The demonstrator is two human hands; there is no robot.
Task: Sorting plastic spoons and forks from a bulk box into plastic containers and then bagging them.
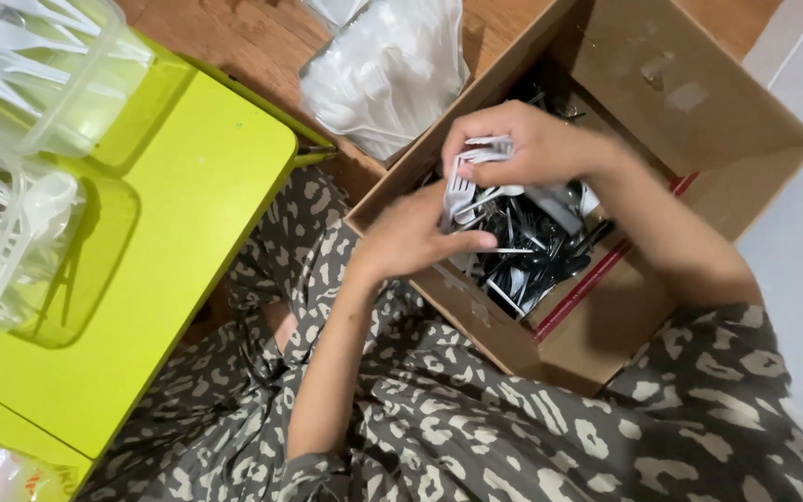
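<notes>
An open cardboard box (699,102) sits on the floor in front of me, with a heap of black and white plastic cutlery (536,251) in its bottom. My right hand (532,144) is over the box, closed on a bunch of white plastic forks (476,158) whose tines point down. My left hand (411,237) is just below it at the box's near edge, fingers curled and touching a white fork (457,197) from that bunch.
A lime-green table (169,251) stands at my left, carrying two clear plastic tubs of white cutlery (39,65). A clear bag of white plastic cutlery (388,70) lies on the wooden floor behind the box. My lap, in patterned cloth, fills the foreground.
</notes>
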